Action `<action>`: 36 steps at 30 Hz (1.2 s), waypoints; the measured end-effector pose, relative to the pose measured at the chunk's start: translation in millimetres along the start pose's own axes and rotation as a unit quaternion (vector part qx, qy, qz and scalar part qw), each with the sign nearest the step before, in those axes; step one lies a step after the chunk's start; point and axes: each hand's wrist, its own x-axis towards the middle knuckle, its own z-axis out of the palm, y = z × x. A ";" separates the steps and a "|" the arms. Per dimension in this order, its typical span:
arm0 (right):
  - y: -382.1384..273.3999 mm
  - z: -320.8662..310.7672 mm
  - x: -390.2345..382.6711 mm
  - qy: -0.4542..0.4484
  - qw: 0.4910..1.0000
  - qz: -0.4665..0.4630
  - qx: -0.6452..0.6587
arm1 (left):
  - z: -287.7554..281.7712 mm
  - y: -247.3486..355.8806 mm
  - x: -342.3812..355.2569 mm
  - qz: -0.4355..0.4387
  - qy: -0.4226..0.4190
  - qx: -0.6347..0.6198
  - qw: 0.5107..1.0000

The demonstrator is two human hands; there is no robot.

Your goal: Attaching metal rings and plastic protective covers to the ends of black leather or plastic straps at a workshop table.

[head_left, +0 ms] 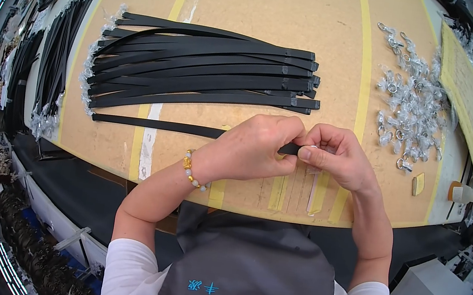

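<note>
A single black strap (159,125) lies across the near part of the table, and its right end runs up into both my hands. My left hand (245,148) is closed around the strap near that end. Close beside it, my right hand (345,159) pinches the strap's tip between thumb and fingers. A small shiny metal bit and some clear plastic show at this pinch, but the fingers hide most of it. Beyond my hands lies a bundle of black straps (199,71), their left ends fitted with plastic-wrapped metal pieces.
Plastic-wrapped metal snap hooks (409,104) lie heaped at the right. Nearby are a small yellow block (418,184), an orange-and-white container (459,192) and a yellow sheet (468,88). More black straps (60,58) hang together at the left. Yellow tape strips (362,62) cross the tabletop.
</note>
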 end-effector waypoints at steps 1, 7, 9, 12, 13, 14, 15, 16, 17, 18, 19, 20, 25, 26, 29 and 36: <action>-0.1 1.3 0.0 0.005 1.000 -0.004 -0.004 | -0.3 0.3 -0.1 -0.002 -0.005 0.005 1.000; 3.7 7.1 1.0 0.023 0.999 -0.023 -0.018 | -2.3 7.7 1.3 -0.008 -0.003 -0.042 0.999; 5.0 11.5 1.5 0.026 0.999 -0.034 -0.016 | -1.7 4.0 0.1 0.001 -0.007 -0.078 0.997; 9.3 12.0 1.7 0.035 0.998 -0.055 -0.024 | -5.7 1.1 0.1 -0.009 -0.036 -0.121 0.992; 10.4 11.4 1.2 0.040 0.996 -0.065 -0.035 | -6.7 0.9 0.3 -0.028 -0.059 -0.128 0.990; 9.7 9.3 1.1 0.040 0.996 -0.066 -0.034 | -6.6 0.7 -0.2 -0.029 -0.060 -0.127 0.990; 7.8 4.9 1.0 0.004 0.999 -0.043 -0.016 | -6.1 0.1 -0.7 -0.046 -0.055 -0.167 0.983; 5.5 1.2 0.8 -0.032 0.999 -0.021 0.002 | -5.9 0.0 -1.1 -0.063 -0.049 -0.207 0.975; 1.0 -0.5 0.0 -0.032 0.999 -0.021 0.002 | -7.5 2.6 -1.1 -0.063 -0.050 -0.206 0.975; -5.1 -1.4 -1.5 -0.051 0.999 -0.016 0.006 | -10.5 7.3 -0.9 -0.081 -0.050 -0.223 0.970; -8.6 -2.7 -2.5 -0.070 0.997 -0.010 0.010 | -12.7 9.7 -1.1 -0.099 -0.049 -0.240 0.965; -9.6 -5.0 -4.1 -0.069 0.998 -0.011 0.009 | -14.1 9.5 -1.3 -0.098 -0.049 -0.240 0.965; -10.3 -8.4 -5.9 -0.069 0.995 -0.024 -0.074 | -21.7 8.8 1.7 -0.081 -0.061 -0.168 0.981; -9.5 -8.1 -5.4 -0.068 0.995 -0.024 -0.075 | -21.1 7.0 2.2 -0.080 -0.060 -0.168 0.981; -4.8 -8.4 -2.9 -0.054 0.994 -0.033 -0.086 | -14.7 -0.9 1.5 -0.080 -0.073 -0.143 0.984; -4.4 -5.3 -3.1 -0.093 0.989 -0.060 -0.095 | -11.7 0.4 1.3 -0.089 -0.114 -0.177 0.973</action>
